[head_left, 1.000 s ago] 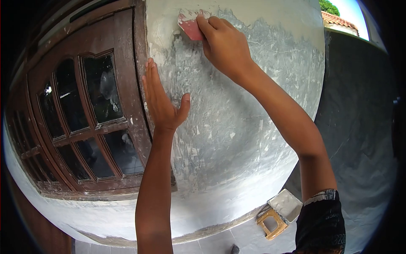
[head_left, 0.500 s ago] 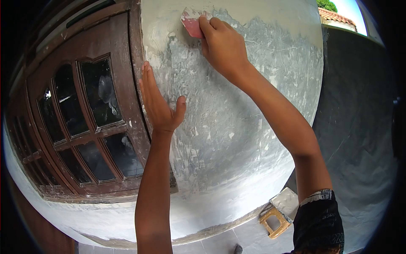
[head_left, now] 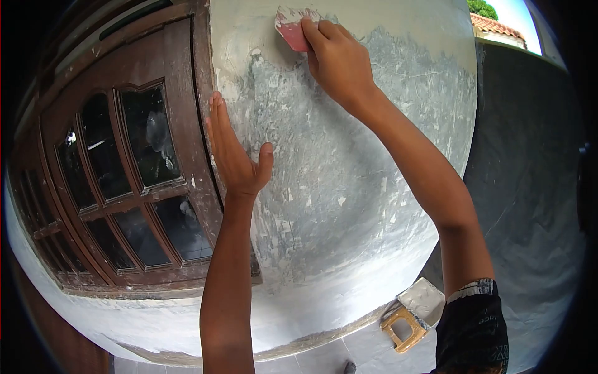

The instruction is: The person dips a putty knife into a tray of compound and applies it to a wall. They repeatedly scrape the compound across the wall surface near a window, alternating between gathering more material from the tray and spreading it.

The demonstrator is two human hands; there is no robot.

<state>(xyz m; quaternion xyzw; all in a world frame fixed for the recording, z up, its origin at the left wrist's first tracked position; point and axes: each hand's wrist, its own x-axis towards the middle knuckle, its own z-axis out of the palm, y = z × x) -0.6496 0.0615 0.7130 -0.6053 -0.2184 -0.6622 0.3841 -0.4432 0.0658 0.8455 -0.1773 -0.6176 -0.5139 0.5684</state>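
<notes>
My right hand (head_left: pixel 341 61) grips a pink putty scraper (head_left: pixel 293 31) whose edge is smeared with white paste. The scraper lies against the upper part of the wall (head_left: pixel 330 181), where a cream coat meets rough grey plaster. Lower and to the left, my left hand (head_left: pixel 235 149) is flat with its thumb spread, its fingers along the brown window frame (head_left: pixel 200 81). Nothing is in that hand.
Dark glass panes (head_left: pixel 149 134) fill the wooden window on the left. On the floor at lower right, a tray of white paste (head_left: pixel 422 299) sits by a yellowish stool (head_left: pixel 403 328). A dark sheet (head_left: pixel 529 187) covers the right side.
My right hand and the scraper have shifted slightly to the right along the upper wall. My left hand has stayed in place.
</notes>
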